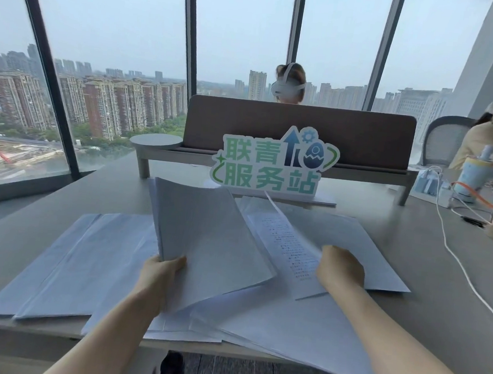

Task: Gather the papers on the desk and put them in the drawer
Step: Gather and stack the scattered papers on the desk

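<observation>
The gathering is only partly under way, as I judge it. The left hand (163,271) pinches a small sheaf of white printed paper sheets (206,236) at its near corner, thumb on top and fingers curled beneath, so the sheaf stands tilted up off the grey rectangular desk top (427,277). The right hand (340,272) is curled over the edge of a single white sheet with printed text (285,243), which lifts at an angle just left of its knuckles — whether the fingers truly grip it or only press it I cannot tell, as they are hidden under the hand.

Everything else is left to do. To the left of the left hand's fingers lie flat white paper stacks (65,264), two or perhaps three, overlapping. Below both wrists, loose white sheets fanned over the desk's near edge (301,333) overhang it; their count is unclear. Beyond the right hand's fingers more white pages lying flat (353,239) reach toward a green and white cut-out sign with Chinese characters (273,162).

No drawer shows anywhere in view, so nothing appears stowed — that step, I reckon, is not yet begun.

Two hands, one sign, two other people seated beyond.
</observation>
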Action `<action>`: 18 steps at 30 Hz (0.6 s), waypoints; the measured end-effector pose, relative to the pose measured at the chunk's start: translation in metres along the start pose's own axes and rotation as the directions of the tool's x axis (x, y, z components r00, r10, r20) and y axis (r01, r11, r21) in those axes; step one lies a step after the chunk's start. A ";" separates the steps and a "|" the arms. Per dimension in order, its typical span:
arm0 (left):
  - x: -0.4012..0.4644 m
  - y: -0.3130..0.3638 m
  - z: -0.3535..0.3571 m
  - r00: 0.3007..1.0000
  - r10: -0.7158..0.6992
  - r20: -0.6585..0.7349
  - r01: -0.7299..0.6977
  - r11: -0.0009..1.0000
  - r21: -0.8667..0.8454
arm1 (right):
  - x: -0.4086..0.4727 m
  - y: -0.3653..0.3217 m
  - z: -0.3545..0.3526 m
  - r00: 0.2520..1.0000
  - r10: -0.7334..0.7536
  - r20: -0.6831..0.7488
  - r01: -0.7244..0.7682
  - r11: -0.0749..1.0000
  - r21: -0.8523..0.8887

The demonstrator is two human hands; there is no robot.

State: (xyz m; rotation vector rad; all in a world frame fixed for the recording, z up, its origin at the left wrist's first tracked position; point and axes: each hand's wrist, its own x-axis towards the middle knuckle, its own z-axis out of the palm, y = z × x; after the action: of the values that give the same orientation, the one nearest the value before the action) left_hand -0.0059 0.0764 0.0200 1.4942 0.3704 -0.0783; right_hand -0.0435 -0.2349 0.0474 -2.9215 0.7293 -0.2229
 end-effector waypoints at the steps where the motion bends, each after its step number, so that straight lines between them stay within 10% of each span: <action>1: -0.001 0.001 0.001 1.000 0.003 0.003 -0.003 1.000 -0.002 | 0.000 0.003 -0.001 1.000 0.007 -0.030 -0.006 0.999 0.041; 18: -0.021 0.008 0.007 0.995 -0.012 0.095 0.012 1.000 0.000 | -0.054 -0.087 -0.034 0.870 -0.374 -0.321 0.439 0.884 0.161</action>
State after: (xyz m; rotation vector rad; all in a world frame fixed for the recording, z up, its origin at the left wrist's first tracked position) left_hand -0.0219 0.0665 0.0339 1.4819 0.3022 -0.1580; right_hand -0.0569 -0.1357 0.0885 -2.8078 0.0797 -0.7254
